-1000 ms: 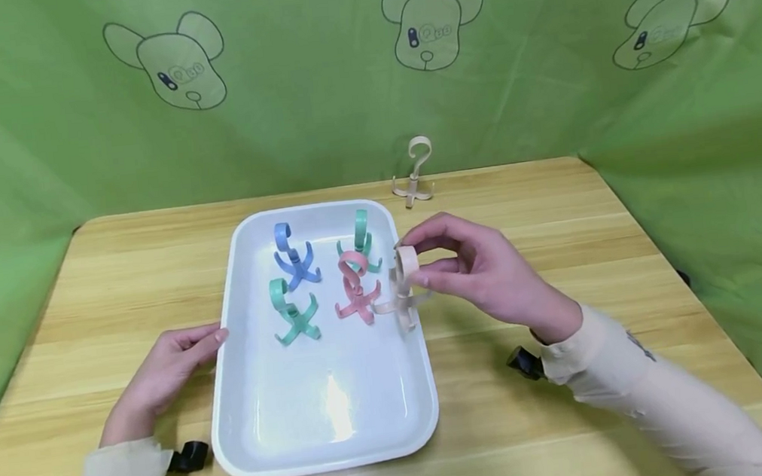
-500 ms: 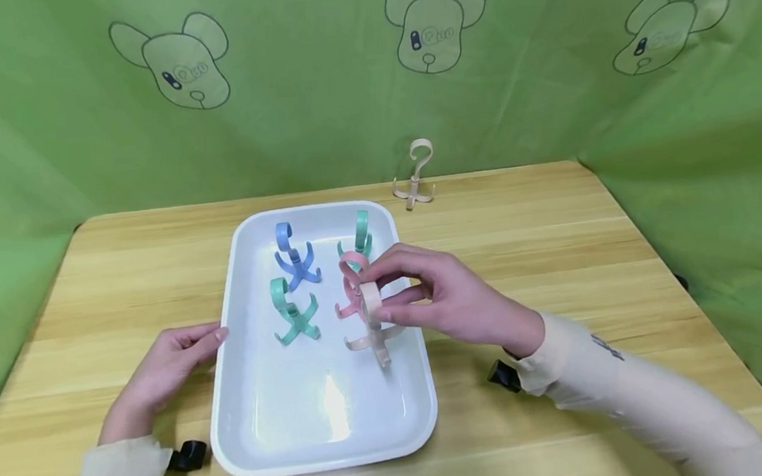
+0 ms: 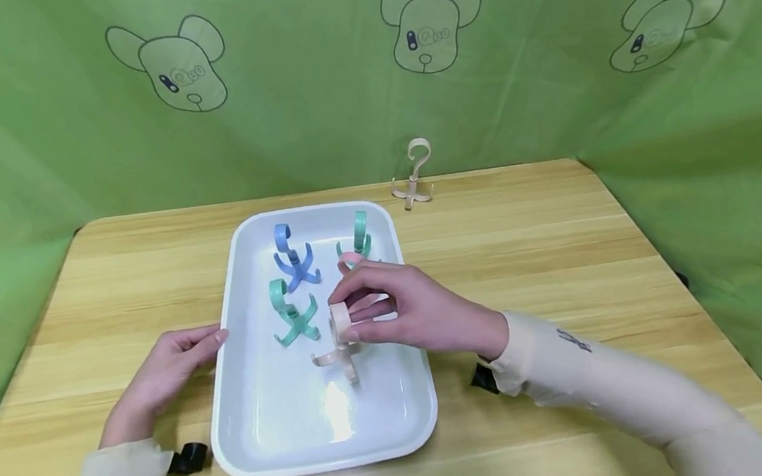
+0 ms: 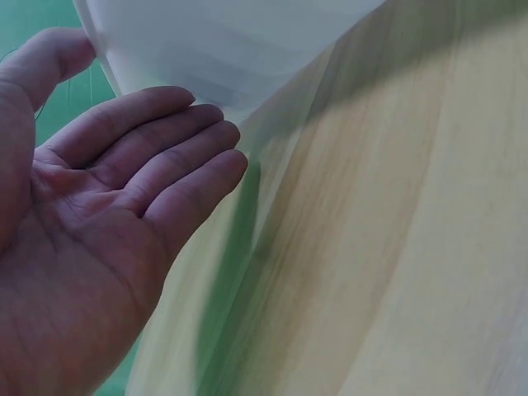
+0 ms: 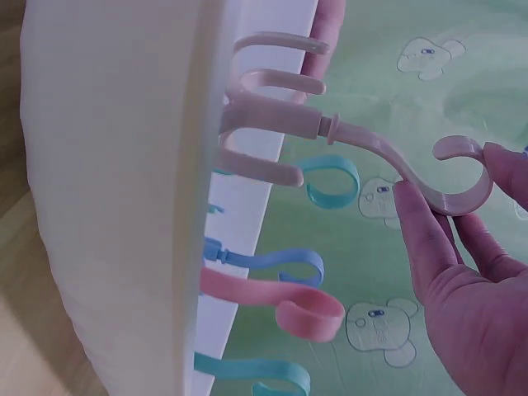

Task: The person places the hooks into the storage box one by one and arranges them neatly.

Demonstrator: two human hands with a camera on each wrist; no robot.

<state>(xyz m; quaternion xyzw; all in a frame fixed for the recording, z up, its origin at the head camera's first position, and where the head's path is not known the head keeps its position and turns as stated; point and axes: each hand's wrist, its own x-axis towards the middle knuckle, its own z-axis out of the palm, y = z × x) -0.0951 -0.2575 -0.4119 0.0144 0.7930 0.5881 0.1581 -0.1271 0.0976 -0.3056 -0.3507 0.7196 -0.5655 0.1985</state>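
Observation:
My right hand (image 3: 421,310) pinches the curled top of a beige four-prong hanging hook (image 3: 344,353) between thumb and fingers. That hook stands upright over the lower middle of the white tray (image 3: 290,446); in the right wrist view its prongs reach below the rim, and contact with the floor is hidden. Inside the tray stand a blue hook (image 3: 298,266), a green hook (image 3: 296,322) and another green hook (image 3: 360,232). A pink hook (image 5: 272,290) is mostly covered by my right hand in the head view. With straight fingers, my left hand (image 4: 124,198) touches the tray's left side, thumb at its rim.
A second beige hook (image 3: 412,186) stands on the wooden table (image 3: 524,240) near its back edge, behind the tray. Green cloth (image 3: 316,123) with printed bear heads encloses the back and sides. Black wrist cameras sit at both cuffs.
My right hand has carried the beige hook from the tray's right rim leftward and nearer to me, over the tray's middle. The left hand and the tray have stayed put.

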